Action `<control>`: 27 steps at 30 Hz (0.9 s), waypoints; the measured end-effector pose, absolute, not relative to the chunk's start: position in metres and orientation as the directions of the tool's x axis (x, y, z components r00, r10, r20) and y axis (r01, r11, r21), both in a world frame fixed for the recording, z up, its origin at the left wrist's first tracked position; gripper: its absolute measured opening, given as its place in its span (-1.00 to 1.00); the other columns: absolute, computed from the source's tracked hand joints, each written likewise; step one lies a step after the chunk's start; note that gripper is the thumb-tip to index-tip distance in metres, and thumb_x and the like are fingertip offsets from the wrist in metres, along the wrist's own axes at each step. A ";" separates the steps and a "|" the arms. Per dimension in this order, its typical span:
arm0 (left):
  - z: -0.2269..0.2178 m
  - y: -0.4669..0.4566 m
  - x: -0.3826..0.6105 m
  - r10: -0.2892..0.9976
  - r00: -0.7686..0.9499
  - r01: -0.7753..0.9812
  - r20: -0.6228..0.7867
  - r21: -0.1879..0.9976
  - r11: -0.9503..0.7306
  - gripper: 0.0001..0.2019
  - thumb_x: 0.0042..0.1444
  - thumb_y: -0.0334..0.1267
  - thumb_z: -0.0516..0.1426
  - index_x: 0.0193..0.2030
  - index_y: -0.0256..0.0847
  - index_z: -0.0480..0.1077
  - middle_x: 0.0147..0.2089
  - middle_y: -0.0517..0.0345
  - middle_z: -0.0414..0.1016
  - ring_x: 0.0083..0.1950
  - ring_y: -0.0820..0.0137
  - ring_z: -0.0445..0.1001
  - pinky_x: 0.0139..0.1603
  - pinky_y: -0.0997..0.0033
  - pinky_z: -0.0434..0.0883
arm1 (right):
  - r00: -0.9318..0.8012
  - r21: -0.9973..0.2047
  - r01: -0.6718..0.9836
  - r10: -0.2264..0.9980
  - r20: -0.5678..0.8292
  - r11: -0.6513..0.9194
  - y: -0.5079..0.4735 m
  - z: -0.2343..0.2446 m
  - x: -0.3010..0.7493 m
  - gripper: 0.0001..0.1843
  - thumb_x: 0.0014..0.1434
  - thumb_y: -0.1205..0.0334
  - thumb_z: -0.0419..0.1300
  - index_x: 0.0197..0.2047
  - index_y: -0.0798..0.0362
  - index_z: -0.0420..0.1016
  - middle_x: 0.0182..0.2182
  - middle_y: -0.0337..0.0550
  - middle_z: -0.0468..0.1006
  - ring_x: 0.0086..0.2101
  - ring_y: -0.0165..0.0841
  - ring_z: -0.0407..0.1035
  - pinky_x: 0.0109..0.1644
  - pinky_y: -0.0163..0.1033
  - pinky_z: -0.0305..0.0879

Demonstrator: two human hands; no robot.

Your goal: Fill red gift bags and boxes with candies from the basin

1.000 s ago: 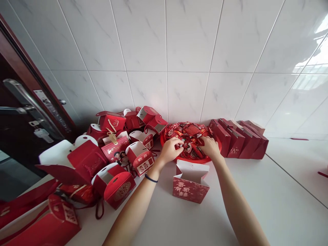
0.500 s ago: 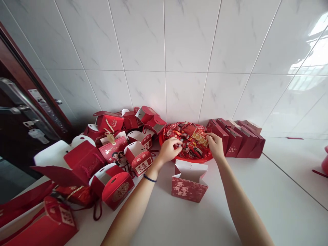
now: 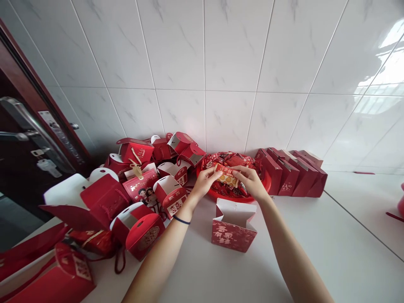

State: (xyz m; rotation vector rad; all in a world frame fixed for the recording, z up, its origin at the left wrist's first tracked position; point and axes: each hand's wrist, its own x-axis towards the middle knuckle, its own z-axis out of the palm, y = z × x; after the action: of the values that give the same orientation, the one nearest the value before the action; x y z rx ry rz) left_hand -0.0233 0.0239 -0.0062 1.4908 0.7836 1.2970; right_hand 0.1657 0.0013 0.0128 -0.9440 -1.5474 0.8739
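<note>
Above a red basin (image 3: 267, 185) heaped with wrapped sweets, both my hands hold one red-and-yellow snack packet (image 3: 227, 176). My left hand (image 3: 204, 183) pinches its left end between thumb and fingers. The right end is gripped by my right hand (image 3: 251, 180). Round yellow shapes are printed on the packet's lower half. Just in front of the basin stands a red paper gift box (image 3: 234, 235), upright with its white-lined top open. The bottom of its inside is hidden from me.
Several red gift boxes with cord handles crowd the left, one open box (image 3: 145, 231) near my left forearm. Folded-top dark red boxes (image 3: 290, 174) stand in a row right of the basin. A tiled wall (image 3: 230, 118) rises behind; a door handle (image 3: 31, 130) is far left.
My right hand has moved left with the packet, bringing it to the middle of the basin. My left hand has come to grip the packet's other end.
</note>
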 end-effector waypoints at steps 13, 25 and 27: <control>-0.008 0.039 -0.035 0.969 -0.150 -0.451 0.196 0.859 -0.243 -0.81 -0.07 -0.18 0.30 -0.41 -0.18 0.40 -0.34 0.16 0.56 -0.23 0.37 0.56 -0.23 0.45 0.44 | -0.169 -0.495 0.778 0.887 0.430 0.388 0.022 -0.010 0.212 -0.58 -0.09 0.47 0.29 -0.16 -0.09 0.69 -0.14 -0.11 0.67 -0.09 -0.09 0.53 0.01 -0.08 0.42; -0.011 0.044 -0.041 0.979 -0.152 -0.588 0.137 0.783 -0.201 -0.74 -0.07 -0.12 0.31 -0.33 -0.19 0.39 -0.28 0.12 0.59 -0.11 0.33 0.58 -0.04 0.34 0.45 | -0.084 -0.539 0.700 0.803 0.590 0.468 0.023 -0.007 0.185 -0.73 0.15 0.33 0.14 -0.16 -0.03 0.65 -0.15 -0.10 0.68 -0.09 -0.17 0.54 0.09 -0.05 0.40; -0.012 0.045 -0.041 0.981 -0.151 -0.605 0.121 0.773 -0.189 -0.75 -0.08 -0.15 0.32 -0.33 -0.19 0.40 -0.28 0.13 0.59 -0.11 0.33 0.59 -0.02 0.33 0.45 | -0.100 -0.546 0.682 0.801 0.590 0.487 0.022 -0.008 0.182 -0.72 0.12 0.35 0.15 -0.18 -0.03 0.65 -0.18 -0.11 0.69 -0.14 -0.19 0.56 0.04 -0.07 0.44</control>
State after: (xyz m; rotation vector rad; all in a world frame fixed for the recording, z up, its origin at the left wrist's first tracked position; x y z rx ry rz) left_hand -0.0410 0.0449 -0.0116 0.7579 0.6854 1.6464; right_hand 0.1820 0.0222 -0.0078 -1.2441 -1.8299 0.1663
